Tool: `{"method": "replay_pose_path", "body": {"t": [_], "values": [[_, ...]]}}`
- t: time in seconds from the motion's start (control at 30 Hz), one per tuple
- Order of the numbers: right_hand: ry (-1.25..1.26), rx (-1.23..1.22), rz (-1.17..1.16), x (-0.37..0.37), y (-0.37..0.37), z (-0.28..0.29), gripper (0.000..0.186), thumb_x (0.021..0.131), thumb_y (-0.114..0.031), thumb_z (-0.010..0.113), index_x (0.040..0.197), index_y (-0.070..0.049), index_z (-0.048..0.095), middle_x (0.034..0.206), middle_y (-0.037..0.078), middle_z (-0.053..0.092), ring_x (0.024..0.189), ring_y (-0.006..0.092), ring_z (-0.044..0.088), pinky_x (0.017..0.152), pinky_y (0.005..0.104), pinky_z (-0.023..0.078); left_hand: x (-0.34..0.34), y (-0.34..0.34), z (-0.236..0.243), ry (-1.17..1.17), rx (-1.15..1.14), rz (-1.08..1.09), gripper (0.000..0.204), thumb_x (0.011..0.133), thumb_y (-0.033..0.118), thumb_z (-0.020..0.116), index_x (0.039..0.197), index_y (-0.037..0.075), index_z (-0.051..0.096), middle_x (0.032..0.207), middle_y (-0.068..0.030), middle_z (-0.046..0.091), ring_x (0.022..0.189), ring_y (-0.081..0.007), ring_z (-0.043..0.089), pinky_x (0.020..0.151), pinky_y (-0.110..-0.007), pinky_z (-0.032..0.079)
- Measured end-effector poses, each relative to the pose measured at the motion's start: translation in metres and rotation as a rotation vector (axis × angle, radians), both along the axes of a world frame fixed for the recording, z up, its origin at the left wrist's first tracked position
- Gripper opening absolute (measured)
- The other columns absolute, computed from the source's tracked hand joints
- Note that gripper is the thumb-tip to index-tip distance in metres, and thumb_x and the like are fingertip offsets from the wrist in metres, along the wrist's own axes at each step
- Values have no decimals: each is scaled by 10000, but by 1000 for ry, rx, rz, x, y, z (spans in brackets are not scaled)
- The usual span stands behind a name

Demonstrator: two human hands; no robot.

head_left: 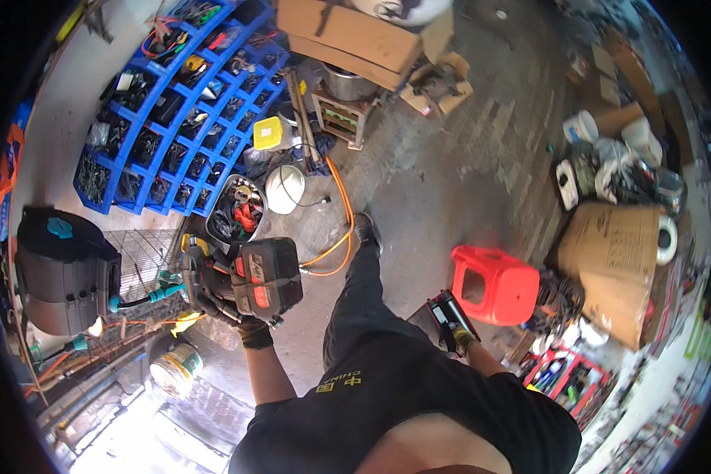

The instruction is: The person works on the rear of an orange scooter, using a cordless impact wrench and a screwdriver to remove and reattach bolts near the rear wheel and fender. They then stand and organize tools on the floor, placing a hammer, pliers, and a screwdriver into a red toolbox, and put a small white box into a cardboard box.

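Observation:
My left hand (249,328), in a dark glove, grips a dark power tool (207,276) with a large black and red battery pack (267,278). It is held at the left, beside a black and teal machine (65,265) and a wire mesh rack (141,257). My right hand (462,338), in a yellow and dark glove, is closed on a black case-like object (440,314) at the lower right, near a red plastic stool (494,284). What exactly that object is, I cannot tell.
Blue parts bins (180,136) line the left wall. A tub of bits (235,209), a white bucket (284,188) and an orange hose (342,197) lie on the floor. Cardboard boxes (347,39) stand ahead; a large carton (608,261) and clutter line the right.

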State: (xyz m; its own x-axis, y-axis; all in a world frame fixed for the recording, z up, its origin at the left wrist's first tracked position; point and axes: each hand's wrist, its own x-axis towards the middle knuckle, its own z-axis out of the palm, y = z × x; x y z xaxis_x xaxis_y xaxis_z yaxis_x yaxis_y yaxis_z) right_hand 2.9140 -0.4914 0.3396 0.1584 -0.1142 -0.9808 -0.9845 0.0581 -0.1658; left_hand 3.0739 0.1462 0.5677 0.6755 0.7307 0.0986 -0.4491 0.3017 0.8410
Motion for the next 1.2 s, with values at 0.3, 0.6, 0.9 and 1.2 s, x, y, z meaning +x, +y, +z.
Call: {"method": "replay_pose_path", "body": {"t": [0.3,0.6,0.9,1.2], "values": [[-175,-467,1246,283,108,23,523,992,-409,627,1388,-68,657,1353,239,702,1288,400,672,1058,490,538,91,17,10,-617,-914,-377,757,1109,587,387,1737,224,170,1745,-18,341,1568,-234,383,1269,-534,331],[-543,-531,1635,505,227,14,448,954,-405,590,1237,-88,734,1274,237,733,1220,451,682,1053,519,543,112,7,-8,-324,-576,-145,771,1103,552,382,1728,159,159,1742,-72,326,1542,-264,400,1251,-534,352],[-490,-364,1887,690,392,-120,497,813,-297,723,1245,-52,728,1293,260,721,1263,421,672,1039,497,554,35,-51,-39,-238,-680,275,804,1078,568,429,1710,132,192,1716,-104,353,1498,-297,442,1222,-545,387],[-524,-237,1806,719,436,-184,623,713,-269,798,1297,-81,692,1292,250,722,1250,415,674,1035,484,558,42,-152,-67,-103,-864,460,837,1053,584,476,1692,104,224,1691,-136,380,1453,-330,483,1193,-557,421]]}}
